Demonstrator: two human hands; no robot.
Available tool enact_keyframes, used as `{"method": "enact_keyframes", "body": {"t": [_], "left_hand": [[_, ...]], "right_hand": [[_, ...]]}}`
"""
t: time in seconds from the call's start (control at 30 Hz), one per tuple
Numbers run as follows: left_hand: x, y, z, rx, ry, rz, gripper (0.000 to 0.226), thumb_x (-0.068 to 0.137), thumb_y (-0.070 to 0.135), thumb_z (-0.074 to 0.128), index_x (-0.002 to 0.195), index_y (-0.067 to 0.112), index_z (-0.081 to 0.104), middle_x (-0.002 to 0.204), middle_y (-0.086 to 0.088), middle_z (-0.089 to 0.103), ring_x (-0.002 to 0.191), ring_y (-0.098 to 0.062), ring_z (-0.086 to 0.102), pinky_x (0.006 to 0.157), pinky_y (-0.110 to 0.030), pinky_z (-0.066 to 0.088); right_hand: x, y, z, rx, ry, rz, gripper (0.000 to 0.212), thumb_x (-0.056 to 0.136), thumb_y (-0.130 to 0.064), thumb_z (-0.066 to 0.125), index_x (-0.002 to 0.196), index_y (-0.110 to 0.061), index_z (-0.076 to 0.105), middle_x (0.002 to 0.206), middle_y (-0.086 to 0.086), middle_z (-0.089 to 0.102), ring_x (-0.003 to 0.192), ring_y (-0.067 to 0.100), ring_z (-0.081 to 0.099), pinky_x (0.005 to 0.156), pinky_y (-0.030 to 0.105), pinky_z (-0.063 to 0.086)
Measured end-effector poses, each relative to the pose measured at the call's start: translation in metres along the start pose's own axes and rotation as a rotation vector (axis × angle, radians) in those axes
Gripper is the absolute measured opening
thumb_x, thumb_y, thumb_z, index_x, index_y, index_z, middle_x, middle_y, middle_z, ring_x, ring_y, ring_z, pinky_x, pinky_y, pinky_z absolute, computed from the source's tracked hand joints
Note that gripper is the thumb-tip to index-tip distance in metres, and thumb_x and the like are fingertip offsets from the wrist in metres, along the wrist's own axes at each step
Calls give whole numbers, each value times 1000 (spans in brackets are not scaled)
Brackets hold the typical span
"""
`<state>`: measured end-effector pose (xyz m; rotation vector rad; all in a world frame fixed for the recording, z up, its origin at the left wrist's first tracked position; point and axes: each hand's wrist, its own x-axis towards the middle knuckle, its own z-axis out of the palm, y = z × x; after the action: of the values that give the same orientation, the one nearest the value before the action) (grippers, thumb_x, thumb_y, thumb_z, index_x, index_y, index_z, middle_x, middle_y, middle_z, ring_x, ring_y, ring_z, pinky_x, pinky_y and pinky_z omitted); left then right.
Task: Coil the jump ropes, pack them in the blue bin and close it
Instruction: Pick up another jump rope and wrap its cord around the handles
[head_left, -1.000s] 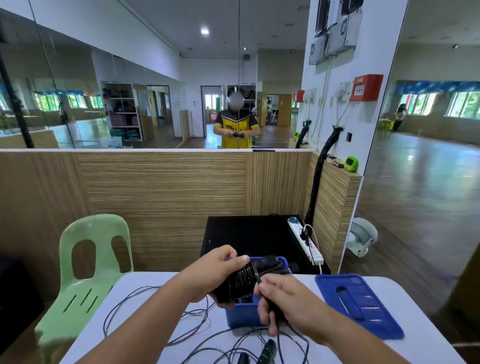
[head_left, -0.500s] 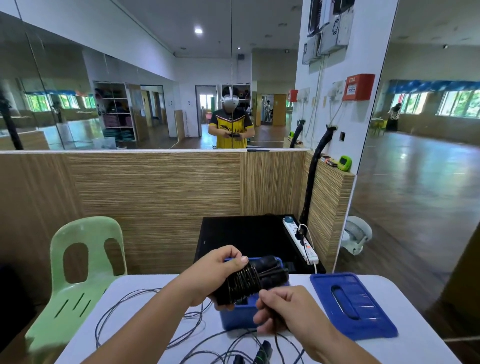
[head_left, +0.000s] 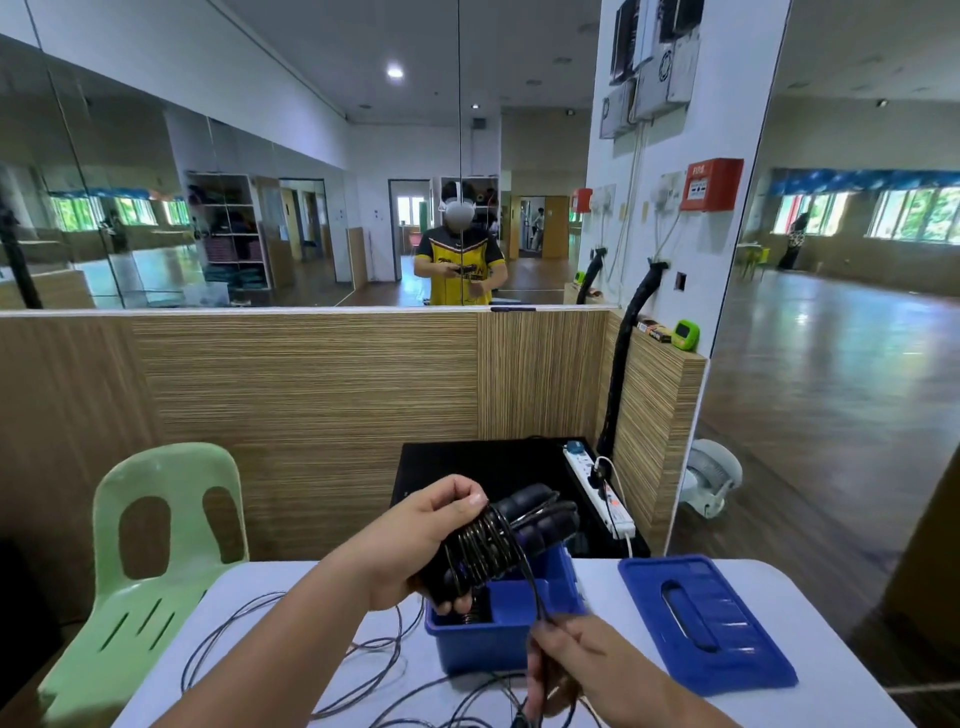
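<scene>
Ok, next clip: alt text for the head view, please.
A left hand grips a jump rope, its cord wound round the black handles, above an open blue bin on a white table, while the right hand pinches the cord's free length. The blue lid lies right of the bin; loose cord sprawls to its left.

Glossy blue plastic bin (head_left: 498, 644), matt white table (head_left: 821, 699), wood-grain partition (head_left: 311, 384)

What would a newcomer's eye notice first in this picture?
The left hand grips a black jump rope, wound round its handles, above the open blue bin in the centre. The right hand pinches the rope's loose strand. The blue lid lies on the table to the right.
</scene>
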<state>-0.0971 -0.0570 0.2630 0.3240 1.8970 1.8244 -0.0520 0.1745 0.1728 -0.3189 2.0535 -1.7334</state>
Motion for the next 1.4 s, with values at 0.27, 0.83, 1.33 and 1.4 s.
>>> {"method": "enact_keyframes", "body": {"t": [0.27, 0.83, 1.33, 1.4], "left_hand": [[-18, 17, 18, 20, -278, 17, 37, 101, 15, 62, 135, 20, 46, 108, -25, 65, 56, -25, 69, 41, -28, 54], [-36, 34, 40, 661, -413, 7, 41, 108, 17, 50, 145, 32, 57, 108, 38, 68, 98, 21, 62, 92, -9, 47], [-19, 3, 21, 678, -184, -45, 40, 105, 33, 50, 129, 64, 57, 137, 11, 65, 125, -18, 60, 116, -42, 40], [-20, 1, 21, 667, -165, -39, 41, 105, 33, 51, 129, 66, 56, 134, 8, 66, 119, -21, 63, 113, -42, 44]], "right_hand": [[26, -14, -21, -286, -59, 15, 36, 98, -41, 52, 81, -13, 68, 90, 9, 76, 82, 16, 69, 85, 43, 55], [54, -148, -51, -1201, -135, 38, 59, 55, -69, 86, 69, -15, 68, 56, -7, 60, 54, 12, 58, 54, 32, 49], [19, -176, -16, -1087, 57, 18, 36, 92, -32, 53, 67, -12, 71, 47, -5, 57, 51, 25, 63, 52, 31, 57], [12, -172, -13, -965, 66, 41, 37, 94, -27, 48, 68, -12, 69, 43, -9, 56, 47, 17, 55, 50, 29, 55]]}}
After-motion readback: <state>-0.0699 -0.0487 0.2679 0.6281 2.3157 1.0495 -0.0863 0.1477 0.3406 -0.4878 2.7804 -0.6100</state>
